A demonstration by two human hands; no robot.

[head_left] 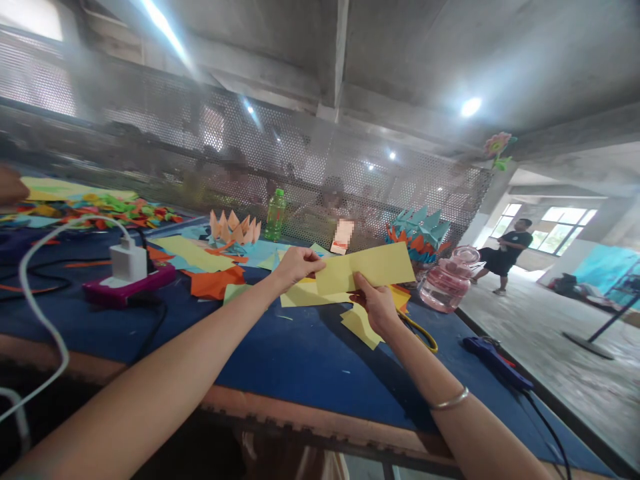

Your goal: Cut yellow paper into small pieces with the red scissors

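A yellow paper strip [383, 265] is held up over the blue table, tilted slightly upward to the right. My left hand [299, 267] pinches its left end between thumb and fingers. Gripping the lower edge near the middle is my right hand [375, 303], thumb in front and fingers behind. More yellow paper [305, 295] lies on the table beneath the strip, and another yellow piece [361, 327] rests below my right hand. Yellow-handled scissors [423, 333], partly hidden, lie beside my right wrist.
A pink water jug [445, 283] and a blue-handled tool with a cord [497, 362] are at right. Folded paper flowers [235, 230], a green bottle [275, 217] and orange paper [217, 283] stand or lie behind. At left is a purple power strip [127, 283]. A person [510, 250] walks beyond.
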